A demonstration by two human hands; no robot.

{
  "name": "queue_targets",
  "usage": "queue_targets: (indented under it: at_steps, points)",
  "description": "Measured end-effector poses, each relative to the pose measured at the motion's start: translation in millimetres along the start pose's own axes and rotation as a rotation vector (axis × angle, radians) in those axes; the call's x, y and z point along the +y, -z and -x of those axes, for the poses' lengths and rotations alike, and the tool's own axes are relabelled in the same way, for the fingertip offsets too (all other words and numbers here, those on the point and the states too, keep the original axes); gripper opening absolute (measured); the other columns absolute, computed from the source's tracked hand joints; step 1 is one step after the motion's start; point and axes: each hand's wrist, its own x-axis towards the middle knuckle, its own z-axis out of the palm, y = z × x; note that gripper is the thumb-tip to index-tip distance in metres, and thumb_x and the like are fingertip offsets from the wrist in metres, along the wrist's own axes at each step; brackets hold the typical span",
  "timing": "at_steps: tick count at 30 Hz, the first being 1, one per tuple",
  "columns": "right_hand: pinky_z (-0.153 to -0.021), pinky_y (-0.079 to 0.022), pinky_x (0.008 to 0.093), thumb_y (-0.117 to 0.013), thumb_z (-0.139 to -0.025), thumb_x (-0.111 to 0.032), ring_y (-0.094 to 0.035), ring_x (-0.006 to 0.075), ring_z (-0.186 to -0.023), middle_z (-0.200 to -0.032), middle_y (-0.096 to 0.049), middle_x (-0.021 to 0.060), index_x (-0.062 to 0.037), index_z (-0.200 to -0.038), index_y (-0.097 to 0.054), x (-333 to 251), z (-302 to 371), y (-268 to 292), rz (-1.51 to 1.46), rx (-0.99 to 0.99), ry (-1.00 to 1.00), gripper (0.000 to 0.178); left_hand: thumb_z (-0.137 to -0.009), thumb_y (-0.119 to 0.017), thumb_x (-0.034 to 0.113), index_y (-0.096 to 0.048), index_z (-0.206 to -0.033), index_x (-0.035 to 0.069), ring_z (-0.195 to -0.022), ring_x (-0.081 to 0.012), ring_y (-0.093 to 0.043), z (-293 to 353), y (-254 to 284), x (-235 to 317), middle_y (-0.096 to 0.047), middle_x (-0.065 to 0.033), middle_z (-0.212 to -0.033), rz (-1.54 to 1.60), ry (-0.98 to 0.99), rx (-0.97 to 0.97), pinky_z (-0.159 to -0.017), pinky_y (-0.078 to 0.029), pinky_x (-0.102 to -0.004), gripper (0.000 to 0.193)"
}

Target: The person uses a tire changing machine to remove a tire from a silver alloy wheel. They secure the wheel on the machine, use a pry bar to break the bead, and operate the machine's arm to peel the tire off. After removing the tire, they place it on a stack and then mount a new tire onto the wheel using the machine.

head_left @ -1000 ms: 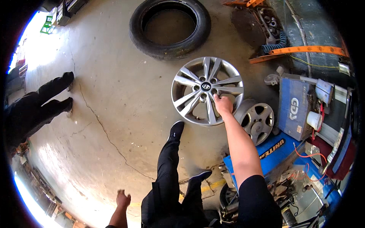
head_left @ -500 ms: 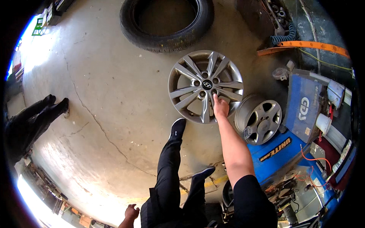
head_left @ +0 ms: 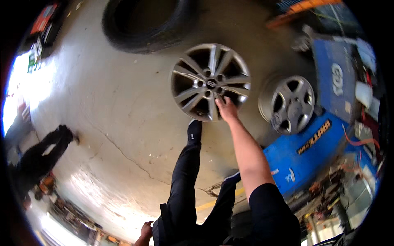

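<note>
A silver alloy wheel [head_left: 189,95] with paired spokes and a dark centre cap faces up in the middle of the view, without a tyre. My right hand [head_left: 227,110] grips one of its spokes at the lower right, below the hub; the fingertips partly disappear behind the metal. Low in the view, beside my dark trousers, my left hand [head_left: 146,228] hangs with loosely bent fingers and nothing visible in it. My left shoe [head_left: 194,129] is just under the wheel's lower edge, partly covered by it.
A black tyre [head_left: 143,43] lies on the floor at the far left of the wheel. A smaller silver wheel [head_left: 294,108] leans by a blue machine [head_left: 305,156] on the right. Another person's dark-trousered legs [head_left: 45,149] are at the left. An orange bar [head_left: 305,8] runs across the upper right.
My view has turned, and the surroundings are blurred. The gripped wheel has shifted left, away from the smaller wheel, and the gap between them is wider. My left hand still hangs low.
</note>
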Motion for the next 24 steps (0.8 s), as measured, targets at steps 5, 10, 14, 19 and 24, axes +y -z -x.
queue_targets:
  at_steps: [5,10,14,19,24]
  points:
    - [-0.114,-0.048,0.0534,-0.057,-0.105,-0.057,-0.059,0.0469,-0.137,-0.148,-0.058,0.0323,0.0005,-0.162,-0.038,65,206,47,0.058,-0.423,-0.037,0.083,-0.096,-0.07,0.034,-0.069,-0.132,0.012,-0.124,-0.0402,-0.067,-26,45,47,-0.066,-0.0191,-0.138,-0.085,-0.195,0.298,-0.103,-0.056,-0.0504,0.042]
    - [-0.096,-0.054,0.0553,-0.063,-0.101,-0.052,-0.069,0.0466,-0.116,-0.123,-0.072,0.0274,-0.004,-0.128,-0.067,211,503,103,-0.024,-0.729,0.066,0.056,-0.096,-0.07,0.032,-0.067,-0.125,0.007,-0.124,-0.0408,-0.065,-58,80,115,-0.063,-0.0187,-0.137,-0.23,-0.451,0.556,-0.101,-0.056,-0.0518,0.039]
    - [-0.109,-0.053,0.0501,-0.06,-0.103,-0.057,-0.064,0.0378,-0.132,-0.137,-0.071,0.016,-0.0146,-0.136,-0.071,374,717,111,0.063,-0.693,0.134,0.055,-0.098,-0.068,0.032,-0.066,-0.13,0.008,-0.124,-0.0409,-0.065,-18,55,212,-0.061,-0.018,-0.142,-0.403,-0.526,0.685,-0.102,-0.055,-0.0515,0.04]
    - [-0.105,-0.055,0.0477,-0.064,-0.102,-0.057,-0.067,0.0323,-0.126,-0.138,-0.071,0.0119,-0.0172,-0.136,-0.074,501,914,144,-0.3,-0.326,-0.525,0.053,-0.101,-0.063,0.045,-0.072,-0.128,0.005,-0.125,-0.0424,-0.067,-5,-45,317,-0.071,-0.0221,-0.131,-0.819,-0.724,0.633,-0.106,-0.054,-0.0539,0.049]
    - [-0.09,-0.059,0.0439,-0.069,-0.101,-0.047,-0.072,0.0264,-0.108,-0.125,-0.075,0.0101,-0.0115,-0.134,-0.074,616,1090,147,-0.81,0.013,-0.91,0.049,-0.097,-0.057,0.058,-0.079,-0.121,0.001,-0.123,-0.0444,-0.069,166,-271,435,-0.073,-0.0263,-0.129,-1.347,-0.618,0.408,-0.108,-0.054,-0.0531,0.065]
